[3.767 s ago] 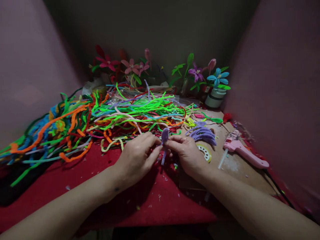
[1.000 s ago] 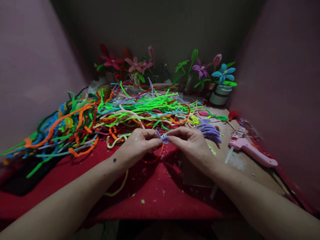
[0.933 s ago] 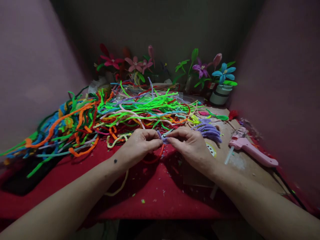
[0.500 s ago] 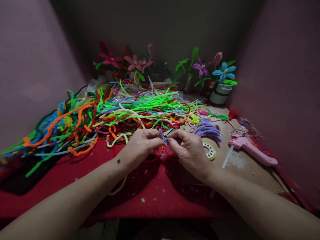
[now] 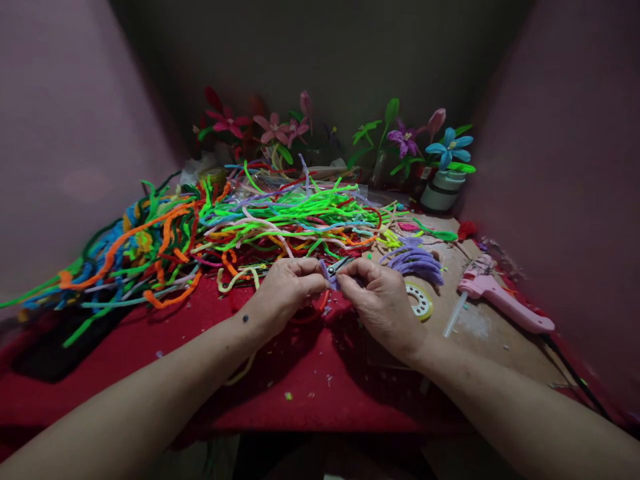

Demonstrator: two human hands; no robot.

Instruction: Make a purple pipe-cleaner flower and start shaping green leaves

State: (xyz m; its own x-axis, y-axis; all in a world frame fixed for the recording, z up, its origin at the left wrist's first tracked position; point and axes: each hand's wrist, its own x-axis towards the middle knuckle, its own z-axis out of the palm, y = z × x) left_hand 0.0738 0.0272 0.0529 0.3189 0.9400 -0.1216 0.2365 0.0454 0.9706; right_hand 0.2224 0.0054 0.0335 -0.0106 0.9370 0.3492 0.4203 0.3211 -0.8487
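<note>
My left hand (image 5: 283, 292) and my right hand (image 5: 381, 300) meet fingertip to fingertip over the red cloth (image 5: 310, 380). Both pinch a short lilac pipe cleaner piece (image 5: 327, 275), mostly hidden by the fingers. Small scissors (image 5: 339, 265) lie just beyond the fingertips. A heap of bent lilac pipe cleaner pieces (image 5: 415, 260) rests to the right of my right hand. A red pipe cleaner loop (image 5: 313, 315) lies beneath my hands.
A big pile of colourful pipe cleaners (image 5: 225, 227) covers the left and middle. A pink glue gun (image 5: 500, 303) and a tape roll (image 5: 420, 301) lie on the bare board at right. Finished pipe-cleaner flowers (image 5: 400, 143) stand along the back wall. Walls close in on both sides.
The lilac piece stood upright between my fingers earlier; now it is pinched low and short. My hands stay together, shifted slightly toward the pile.
</note>
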